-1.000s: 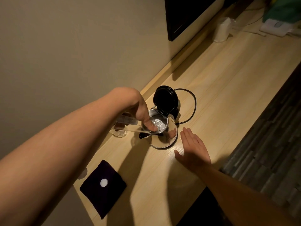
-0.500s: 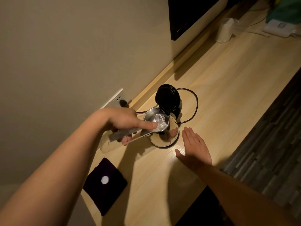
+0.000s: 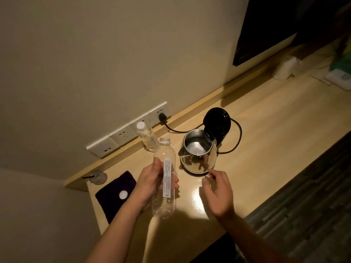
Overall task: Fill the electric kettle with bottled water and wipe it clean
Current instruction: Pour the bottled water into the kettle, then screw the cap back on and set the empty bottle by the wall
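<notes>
A steel electric kettle [image 3: 198,158] stands on the wooden desk [image 3: 266,141] with its black lid [image 3: 217,120] flipped up. My left hand [image 3: 152,180] grips a clear, uncapped plastic bottle [image 3: 164,179], held upright in front of the kettle; it looks nearly empty. My right hand [image 3: 218,188] hovers just right of the bottle and in front of the kettle, fingers loosely curled and holding nothing. A second, capped bottle [image 3: 147,136] stands by the wall behind. A dark cloth [image 3: 112,198] lies at the desk's left end with a white cap [image 3: 123,195] on it.
The kettle's black cord [image 3: 238,137] loops behind it to a plug [image 3: 163,117] in the wall socket strip [image 3: 121,134]. A small clear stand [image 3: 98,177] sits at the left corner. White items [image 3: 284,68] lie far right under a dark screen [image 3: 266,27].
My left hand has pulled the bottle back from the kettle's mouth and turned it upright. My right hand has lifted off the desk and curled. The capped bottle by the wall is now uncovered.
</notes>
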A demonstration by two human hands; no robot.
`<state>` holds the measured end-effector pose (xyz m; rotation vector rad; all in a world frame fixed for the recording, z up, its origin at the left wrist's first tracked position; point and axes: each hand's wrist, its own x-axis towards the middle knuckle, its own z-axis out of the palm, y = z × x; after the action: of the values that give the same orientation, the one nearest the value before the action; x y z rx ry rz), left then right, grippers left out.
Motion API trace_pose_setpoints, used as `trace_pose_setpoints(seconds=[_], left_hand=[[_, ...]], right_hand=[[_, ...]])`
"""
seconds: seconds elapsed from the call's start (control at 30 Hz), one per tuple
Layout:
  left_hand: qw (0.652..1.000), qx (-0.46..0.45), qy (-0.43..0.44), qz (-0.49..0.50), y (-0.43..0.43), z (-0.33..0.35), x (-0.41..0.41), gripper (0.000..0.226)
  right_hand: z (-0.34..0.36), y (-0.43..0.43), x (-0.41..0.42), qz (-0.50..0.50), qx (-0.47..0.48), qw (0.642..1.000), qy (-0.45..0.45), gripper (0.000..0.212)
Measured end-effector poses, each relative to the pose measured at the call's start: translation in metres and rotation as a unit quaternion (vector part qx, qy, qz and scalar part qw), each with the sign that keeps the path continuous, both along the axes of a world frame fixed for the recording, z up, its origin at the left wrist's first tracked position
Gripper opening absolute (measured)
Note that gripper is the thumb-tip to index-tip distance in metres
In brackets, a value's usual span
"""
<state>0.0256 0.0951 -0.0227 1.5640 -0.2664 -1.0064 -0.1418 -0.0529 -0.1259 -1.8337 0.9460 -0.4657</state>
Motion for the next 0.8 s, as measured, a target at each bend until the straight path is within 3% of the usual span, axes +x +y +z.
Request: trace_pose_setpoints(seconds=[0.07,0.13,0.2,0.27,0.43,0.53,0.6,0.67,0.73,0.8], left_hand=[[0.998,0.004,0.020,0.063,0.004,0.000,-0.010,0.108],[0.995,0.016,0.009,0.098,0.009,0.001,-0.020,0.112],[0.992,0.031,-0.041,0.117,0.013,0.005,-0.033,0.095],[0.982,0.045,-0.110,0.146,0.016,0.007,-0.042,0.082],[0.962,0.071,-0.140,0.222,0.035,0.003,-0.040,0.070],[0.954,0.103,-0.150,0.239,0.064,-0.020,-0.025,0.048],[0.928,0.182,-0.204,0.253,0.091,-0.046,-0.007,0.022],[0.888,0.309,-0.263,0.216,0.122,-0.074,0.013,0.011],[0.849,0.412,-0.300,0.141,0.147,-0.101,0.033,0.038],[0.833,0.455,-0.308,0.071,0.159,-0.119,0.048,0.053]], right_hand=[[0.038,0.025,0.018,0.011,0.084,0.994,-0.064,0.022],[0.070,0.045,0.037,0.048,0.143,0.983,-0.105,0.036],[0.095,0.060,0.055,0.094,0.172,0.972,-0.127,0.057],[0.111,0.071,0.071,0.126,0.199,0.963,-0.131,0.064],[0.124,0.092,0.096,0.185,0.202,0.957,-0.100,0.042],[0.124,0.096,0.103,0.207,0.179,0.958,-0.084,0.051],[0.123,0.095,0.107,0.212,0.178,0.958,-0.076,0.051],[0.122,0.093,0.110,0.212,0.171,0.960,-0.066,0.051],[0.118,0.092,0.111,0.215,0.160,0.962,-0.051,0.052],[0.114,0.092,0.111,0.221,0.152,0.963,-0.037,0.051]])
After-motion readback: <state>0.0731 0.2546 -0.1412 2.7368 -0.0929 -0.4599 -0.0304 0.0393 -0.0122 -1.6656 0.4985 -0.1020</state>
